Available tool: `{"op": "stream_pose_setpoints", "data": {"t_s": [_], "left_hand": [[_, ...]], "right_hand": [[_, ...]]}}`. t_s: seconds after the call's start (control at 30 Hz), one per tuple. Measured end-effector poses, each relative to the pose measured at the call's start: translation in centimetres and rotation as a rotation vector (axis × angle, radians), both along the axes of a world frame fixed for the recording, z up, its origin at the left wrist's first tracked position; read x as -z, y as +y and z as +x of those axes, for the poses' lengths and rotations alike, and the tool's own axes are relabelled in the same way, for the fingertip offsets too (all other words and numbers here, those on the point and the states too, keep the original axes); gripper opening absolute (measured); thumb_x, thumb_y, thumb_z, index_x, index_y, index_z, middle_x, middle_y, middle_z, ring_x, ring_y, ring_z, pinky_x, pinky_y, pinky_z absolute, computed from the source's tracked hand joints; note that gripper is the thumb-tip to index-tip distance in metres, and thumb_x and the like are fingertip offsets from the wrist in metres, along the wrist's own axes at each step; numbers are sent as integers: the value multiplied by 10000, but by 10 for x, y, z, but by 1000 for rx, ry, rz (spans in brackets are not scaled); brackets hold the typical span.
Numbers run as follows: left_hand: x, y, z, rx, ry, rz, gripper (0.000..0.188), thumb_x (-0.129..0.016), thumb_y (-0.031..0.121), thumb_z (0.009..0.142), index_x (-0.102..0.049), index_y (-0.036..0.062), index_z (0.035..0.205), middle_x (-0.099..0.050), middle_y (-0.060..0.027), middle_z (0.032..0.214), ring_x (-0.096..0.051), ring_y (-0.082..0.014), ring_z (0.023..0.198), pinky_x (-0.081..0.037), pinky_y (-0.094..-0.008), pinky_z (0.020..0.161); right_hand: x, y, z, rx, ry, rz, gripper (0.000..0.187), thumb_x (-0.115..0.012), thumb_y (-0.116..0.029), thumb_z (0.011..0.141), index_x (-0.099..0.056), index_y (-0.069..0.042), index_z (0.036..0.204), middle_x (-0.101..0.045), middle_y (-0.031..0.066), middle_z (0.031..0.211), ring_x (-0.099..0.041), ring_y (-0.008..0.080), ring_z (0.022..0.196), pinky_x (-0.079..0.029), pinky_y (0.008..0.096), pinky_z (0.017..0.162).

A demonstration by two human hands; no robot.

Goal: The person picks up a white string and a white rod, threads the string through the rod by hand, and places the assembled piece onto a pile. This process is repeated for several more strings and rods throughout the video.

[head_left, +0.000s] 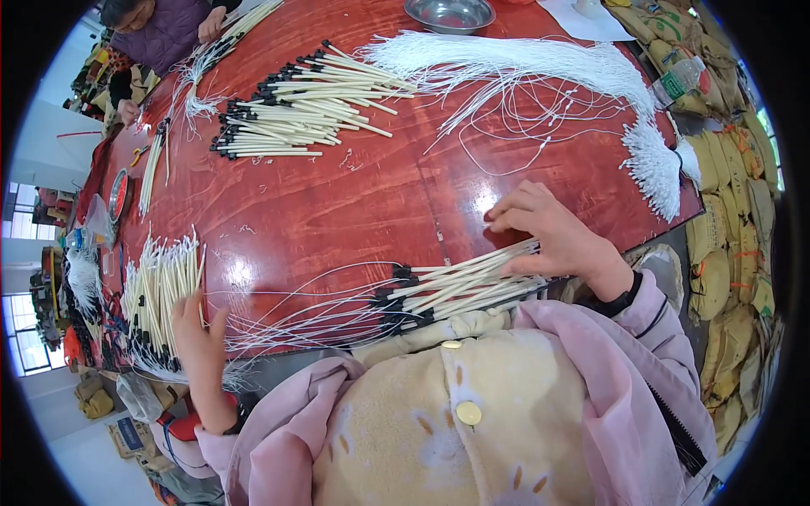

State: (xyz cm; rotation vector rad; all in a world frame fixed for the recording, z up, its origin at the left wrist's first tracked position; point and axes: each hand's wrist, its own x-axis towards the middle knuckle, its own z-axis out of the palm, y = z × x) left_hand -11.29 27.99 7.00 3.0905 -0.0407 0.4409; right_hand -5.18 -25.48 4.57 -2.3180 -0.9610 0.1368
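Observation:
My right hand (553,236) is over the right end of a bunch of pale sticks with black caps (464,282) along the table's near edge. Its fingers are bent and apart from the thumb, which lies at the stick ends; nothing shows gripped. Thin white cords (291,316) trail from the black caps toward the left. At the left, my left hand (201,341) has its fingers and thumb apart, beside an upright-looking bundle of similar capped sticks (160,282). Whether its fingertips touch that bundle is hard to tell.
A large pile of capped sticks (312,105) lies across the red table (337,207). White cords (523,63) spread at the far right, ending in a tied bundle (656,173). A metal bowl (451,13) and a plastic bottle (679,80) stand beyond. Another person (164,34) works at far left.

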Motion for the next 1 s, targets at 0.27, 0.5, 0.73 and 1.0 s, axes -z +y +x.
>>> {"op": "stream_pose_setpoints", "data": {"t_s": [0.27, 0.5, 0.73, 1.0], "left_hand": [[43, -222, 149, 605, 171, -336, 320, -768, 212, 841, -661, 2, 1058, -665, -194, 1040, -635, -393, 1026, -531, -464, 876], [84, -292, 183, 555, 170, -252, 200, -663, 149, 909, -575, 11, 1023, -624, -205, 1009, -613, -397, 1002, -523, -483, 842], [69, -238, 127, 768, 302, -279, 131, -586, 108, 938, -545, 2, 1003, -620, -230, 954, -619, -440, 899, -521, -504, 787], [41, -132, 72, 577, 492, -440, 101, -585, 37, 921, -547, 8, 1010, -632, -229, 934, -624, -459, 903, -504, -505, 767]], "right_hand": [[24, -1, 28, 210, -210, -156, 600, -741, -324, 858, -597, -6, 1346, -541, 158, 1433, -505, 359, 1252, -380, 458, 1094], [35, -63, 44, 569, -314, -573, 613, -639, -347, 943, -530, 30, 1413, -488, 201, 1504, -461, 390, 1343, -347, 478, 1146], [29, -88, 54, 605, -453, -210, 563, -642, -344, 944, -556, -34, 1406, -514, 180, 1476, -476, 405, 1308, -375, 478, 1111], [24, -2, 46, 243, -327, -239, 668, -576, -463, 973, -494, -47, 1488, -471, 133, 1542, -447, 369, 1318, -345, 463, 1133]]}}
